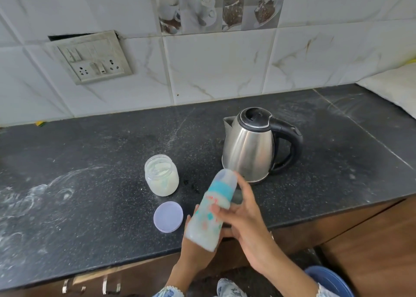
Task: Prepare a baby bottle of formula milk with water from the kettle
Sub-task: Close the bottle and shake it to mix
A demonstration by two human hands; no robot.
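Observation:
Both my hands hold a baby bottle [210, 211] tilted above the counter's front edge, blurred by motion. It has a blue collar and a clear cap, and whitish liquid fills it. My left hand [195, 249] grips its base from below; my right hand [245, 215] wraps its upper body. A steel kettle [249, 146] with a black handle and shut lid stands just behind the bottle. To the left stands an open clear jar [161, 177] of white powder, its pale purple lid [168, 216] lying flat in front of it.
The black stone counter [90, 184] carries white powder smears on its left part. A switch and socket plate [93, 58] sits on the tiled wall. A white object [396, 89] lies at the far right. Drawer handles [108, 285] and a blue bucket [328, 281] are below the counter.

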